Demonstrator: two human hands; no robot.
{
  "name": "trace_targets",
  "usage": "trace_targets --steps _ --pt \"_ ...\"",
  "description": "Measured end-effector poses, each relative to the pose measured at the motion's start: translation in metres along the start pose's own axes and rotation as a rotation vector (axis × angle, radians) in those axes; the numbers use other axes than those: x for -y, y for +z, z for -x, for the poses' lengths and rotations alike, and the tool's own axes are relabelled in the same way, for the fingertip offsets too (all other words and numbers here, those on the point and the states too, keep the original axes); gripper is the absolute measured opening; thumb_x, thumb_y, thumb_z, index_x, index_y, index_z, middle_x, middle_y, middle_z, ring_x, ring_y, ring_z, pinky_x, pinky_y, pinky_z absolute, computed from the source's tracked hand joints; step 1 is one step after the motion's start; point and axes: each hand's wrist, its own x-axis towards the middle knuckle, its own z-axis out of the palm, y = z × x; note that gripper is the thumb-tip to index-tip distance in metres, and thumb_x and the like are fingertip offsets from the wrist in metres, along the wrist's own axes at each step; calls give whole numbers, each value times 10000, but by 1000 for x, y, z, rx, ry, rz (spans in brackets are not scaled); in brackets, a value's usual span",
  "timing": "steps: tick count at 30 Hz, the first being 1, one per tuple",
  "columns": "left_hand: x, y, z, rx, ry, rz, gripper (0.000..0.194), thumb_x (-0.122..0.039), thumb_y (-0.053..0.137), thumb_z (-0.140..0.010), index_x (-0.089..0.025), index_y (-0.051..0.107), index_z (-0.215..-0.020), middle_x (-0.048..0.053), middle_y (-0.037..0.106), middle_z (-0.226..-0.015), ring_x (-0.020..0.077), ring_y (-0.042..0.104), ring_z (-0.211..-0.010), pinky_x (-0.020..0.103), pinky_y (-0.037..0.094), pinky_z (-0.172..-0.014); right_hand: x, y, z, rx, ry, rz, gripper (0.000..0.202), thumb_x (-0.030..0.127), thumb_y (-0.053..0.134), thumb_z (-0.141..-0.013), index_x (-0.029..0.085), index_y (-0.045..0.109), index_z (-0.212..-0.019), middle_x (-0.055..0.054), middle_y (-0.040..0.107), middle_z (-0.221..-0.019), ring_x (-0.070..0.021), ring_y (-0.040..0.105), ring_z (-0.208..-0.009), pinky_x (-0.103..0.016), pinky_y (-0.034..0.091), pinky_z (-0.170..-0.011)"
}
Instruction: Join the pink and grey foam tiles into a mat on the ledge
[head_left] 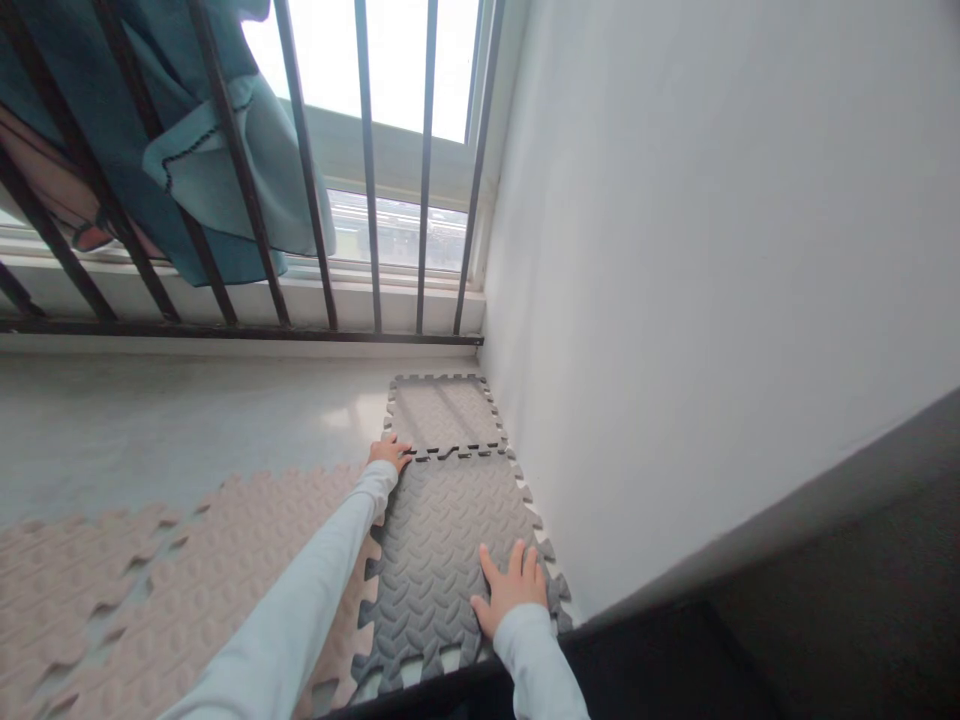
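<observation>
Two grey foam mats lie end to end on the floor here, tight along the wall: the near mat [450,520], darker toward its close end, and the far mat [442,412], paler and striped with shadow. One toothed seam runs between them, a dark zigzag; whether every tooth is locked, it's too small to tell.

Two hands are on the job! The right hand [516,592] lies on the near mat by its wall-side edge, fingers spread wide, gripping nothing. The left hand [388,453] is up at the left end of the seam, fingers stretched out over the mats' edge, not clenched.

Out to the left, two pinkish mats [247,540] show, a jagged gap between them, both cut off by the view. Beyond stretches the bare grey floor [172,410]. One white wall [675,280] fills the right side. At the far end stands one dark railing, nine bars [364,150] countable along its foot, and behind it hang a blue cloth [262,190] and a pink one, before a bright window [397,60].
</observation>
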Motion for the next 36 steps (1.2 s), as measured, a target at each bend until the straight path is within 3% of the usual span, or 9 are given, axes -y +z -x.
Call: trace_targets --steps 7,13,18,22,25,29,32,36 --pt "-2 7 13 -28 38 -34 340 -320 430 -816 -271 553 -1129 58 395 -1343 200 403 -1179 322 274 -1000 3 -2 -2 4 18 28 694 591 531 -650 425 289 -1279 -118 273 -1390 -394 190 -1253 -529 149 -950" --pt "-17 18 48 3 87 -154 553 -438 307 -835 -211 272 -1339 97 199 -1435 252 179 -1301 422 176 -1039 1 5 -6 -9 -2 59 703 606 514 -656 428 262 -1288 -126 262 -1393 -400 198 -1248 -544 151 -935" --pt "-33 17 67 -2 78 -135 561 -533 303 -802 -329 269 -1323 67 189 -1442 304 128 -1307 440 146 -1036 0 10 -8 -13 2 67 700 584 522 -655 435 259 -1286 -118 265 -1393 -405 189 -1249 -550 155 -933" --pt "-46 5 62 60 2 -123 534 -560 308 -778 -351 383 -1264 63 253 -1421 327 184 -1289 461 169 -1021 0 14 -12 -2 -1 47 714 599 530 -641 440 262 -1283 -108 260 -1397 -409 188 -1248 -567 144 -932" --pt "-63 -1 54 91 -50 -125 592 -552 266 -785 -256 378 -1286 101 269 -1411 319 221 -1279 469 185 -1018 -1 17 -15 -17 3 29 732 644 520 -620 444 268 -1278 -115 265 -1394 -421 179 -1246 -570 139 -930" --pt "-84 3 45 149 112 -109 640 -460 218 -817 -140 166 -1368 72 126 -1450 221 137 -1316 425 158 -1053 0 17 -16 -20 5 13 730 638 525 -619 451 264 -1275 -120 261 -1395 -427 167 -1246 -565 137 -931" --pt "-92 7 44 182 190 -113 610 -426 207 -822 -148 187 -1364 26 116 -1451 191 107 -1322 416 134 -1066 1 14 -13 -13 6 19 716 576 554 -631 456 262 -1274 -113 256 -1398 -418 167 -1250 -562 137 -932" --pt "-101 3 42 163 169 -142 655 -477 276 -789 -131 251 -1344 70 173 -1440 236 143 -1313 447 148 -1056 5 4 -7 -10 20 28 704 514 578 -638 451 277 -1272 -103 266 -1396 -411 174 -1250 -564 142 -931"
